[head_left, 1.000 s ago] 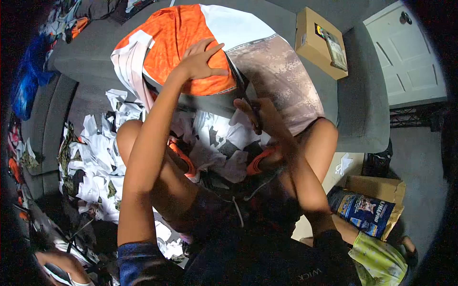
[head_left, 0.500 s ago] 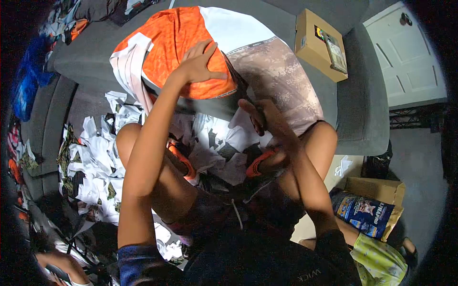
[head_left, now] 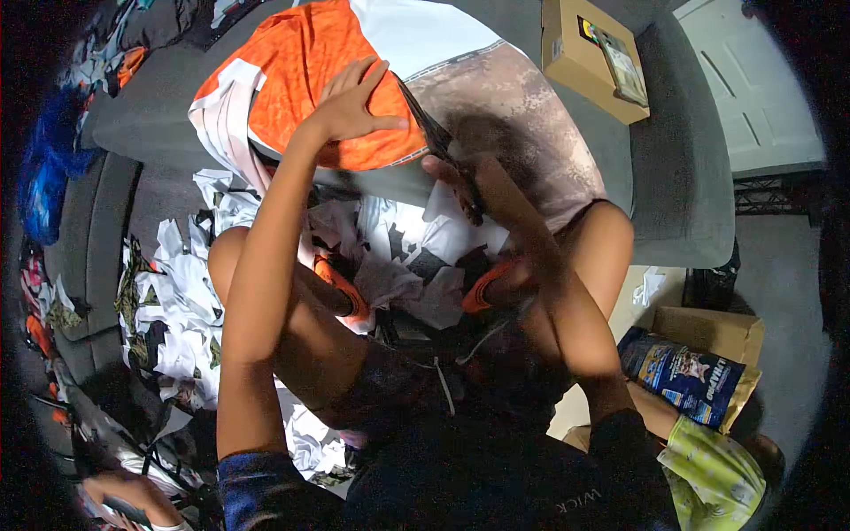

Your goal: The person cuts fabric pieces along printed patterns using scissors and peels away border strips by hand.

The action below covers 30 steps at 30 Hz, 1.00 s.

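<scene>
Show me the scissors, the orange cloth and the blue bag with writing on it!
Scissors (head_left: pixel 434 133): head view, on the dark blades.
Orange cloth (head_left: pixel 297 84): head view, on its upper surface.
Blue bag (head_left: pixel 666 370): head view, on its printed front.

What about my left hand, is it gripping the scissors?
No, your left hand lies on the orange fabric; your right hand holds the scissors.

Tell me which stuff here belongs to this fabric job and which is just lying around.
Part of the job:
- scissors, in the right hand
- orange panel, under the left hand
- tan patterned panel

Apparently just lying around:
- cardboard box on the grey sofa
- navy printed bag
- blue bundle

Unclear: white scraps, possibly offcuts.
</scene>
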Tool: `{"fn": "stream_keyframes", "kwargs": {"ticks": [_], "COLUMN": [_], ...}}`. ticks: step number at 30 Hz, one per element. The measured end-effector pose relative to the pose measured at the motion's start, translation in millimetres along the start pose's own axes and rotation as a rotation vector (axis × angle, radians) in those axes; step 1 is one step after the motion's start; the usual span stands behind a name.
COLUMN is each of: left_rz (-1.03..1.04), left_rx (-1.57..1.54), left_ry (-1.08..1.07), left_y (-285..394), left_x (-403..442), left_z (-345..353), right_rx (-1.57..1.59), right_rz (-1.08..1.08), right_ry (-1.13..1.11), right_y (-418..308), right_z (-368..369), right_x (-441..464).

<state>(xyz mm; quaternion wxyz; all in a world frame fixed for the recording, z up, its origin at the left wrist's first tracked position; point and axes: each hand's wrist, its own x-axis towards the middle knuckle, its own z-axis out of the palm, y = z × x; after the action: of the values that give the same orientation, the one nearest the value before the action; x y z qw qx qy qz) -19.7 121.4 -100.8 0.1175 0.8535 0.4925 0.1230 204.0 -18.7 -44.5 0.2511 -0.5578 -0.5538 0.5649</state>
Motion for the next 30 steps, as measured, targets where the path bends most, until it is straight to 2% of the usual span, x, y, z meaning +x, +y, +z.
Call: {"fn": "stream_keyframes", "kwargs": {"ticks": [3, 7, 30], "left_rz": [-0.003, -0.004, 0.033], "left_rx": [-0.003, -0.005, -0.072], "left_ry": [0.003, 0.005, 0.026], "left_y": [-0.3, -0.4, -6.4], "left_x": [-0.1, -0.3, 0.5], "left_z": [-0.1, -1.0, 3.1], "right_rx": [-0.028, 0.104, -0.025], "right_rz": [0.036, 0.138, 0.065], "right_ry": [-0.010, -0.094, -0.038], "right_y": [2.8, 15.5, 8.3], "right_z": [-2.0, -5.5, -4.2], "right_x": [6.3, 11.8, 6.6]}}
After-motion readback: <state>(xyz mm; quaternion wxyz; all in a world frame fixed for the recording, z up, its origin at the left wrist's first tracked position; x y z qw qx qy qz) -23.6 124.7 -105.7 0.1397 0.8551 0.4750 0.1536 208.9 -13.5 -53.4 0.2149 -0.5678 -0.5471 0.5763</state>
